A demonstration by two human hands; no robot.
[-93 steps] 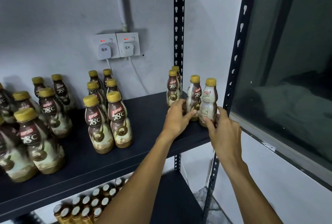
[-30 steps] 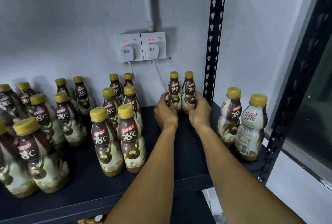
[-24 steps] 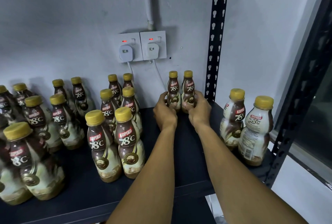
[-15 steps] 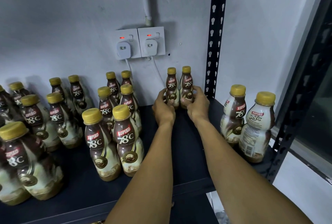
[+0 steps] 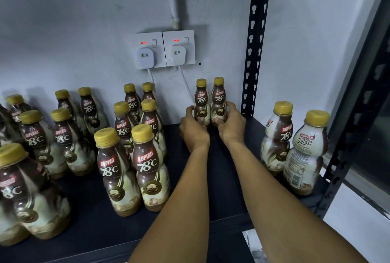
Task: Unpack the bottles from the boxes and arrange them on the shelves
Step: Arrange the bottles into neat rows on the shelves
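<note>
Since both moved off the front pair (image 5: 279,136), left hand (image 5: 194,132) wraps the left back bottle (image 5: 201,98) low down; right hand (image 5: 232,127) grips its neighbour (image 5: 219,96).

Middle: bare shelf (image 5: 223,182) between my forearms (image 5: 185,203) ran free to the back bottle pair (image 5: 201,100);
Left: front bottle pair (image 5: 147,163) crowded me;
Right: two bottles (image 5: 278,136) and the upright post (image 5: 255,41) hemmed me.
</note>
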